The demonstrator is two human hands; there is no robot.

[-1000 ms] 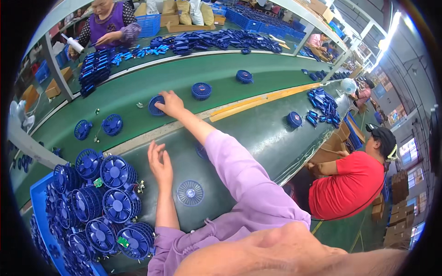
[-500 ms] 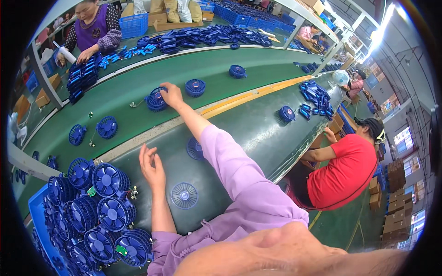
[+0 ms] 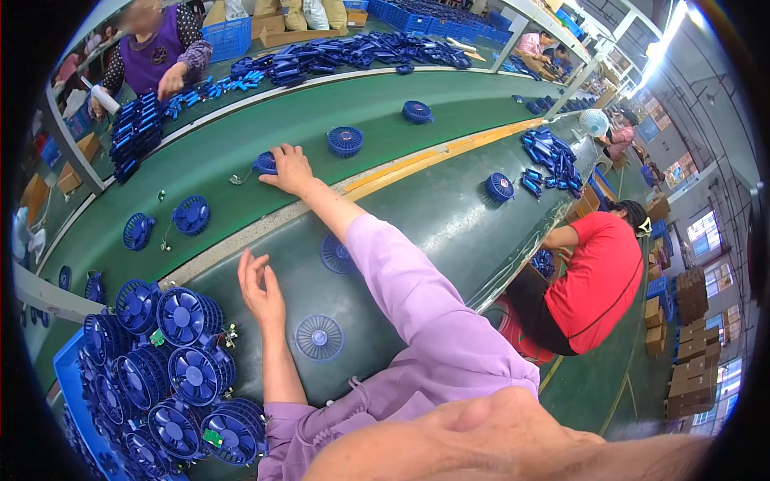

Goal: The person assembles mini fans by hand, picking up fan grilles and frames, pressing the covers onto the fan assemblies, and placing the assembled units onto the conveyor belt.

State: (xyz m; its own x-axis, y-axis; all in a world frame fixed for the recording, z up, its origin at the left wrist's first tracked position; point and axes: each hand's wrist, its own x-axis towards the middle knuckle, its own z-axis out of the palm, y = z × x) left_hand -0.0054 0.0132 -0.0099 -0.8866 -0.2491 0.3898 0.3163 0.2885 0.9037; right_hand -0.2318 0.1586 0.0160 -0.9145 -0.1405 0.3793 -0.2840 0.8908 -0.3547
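My right hand (image 3: pixel 290 170) reaches over the green conveyor belt, fingers spread, at the near right side of a blue round fan (image 3: pixel 264 163), which it partly covers. Whether the fingertips touch the fan, I cannot tell. A small part on a wire lies beside that fan. Nearer to me, my left hand (image 3: pixel 261 287) is raised over the dark worktable (image 3: pixel 409 256), fingers apart and loosely bent, holding nothing. A blue slotted round grille (image 3: pixel 320 337) lies to its right. Another blue round part (image 3: pixel 338 253) is partly hidden by my right sleeve.
A blue crate (image 3: pixel 70 361) heaped with fan units (image 3: pixel 196 374) stands at lower left. More fans (image 3: pixel 345 141) sit along the belt. Blue handle-like parts (image 3: pixel 552 158) are piled at the table's far right. A person in red (image 3: pixel 597 284) bends at right; one in purple (image 3: pixel 156 56) works opposite.
My right hand has drawn slightly back toward me across the fan, which now shows less and sits a little farther left. My left hand has hardly moved. The person in red has bent lower.
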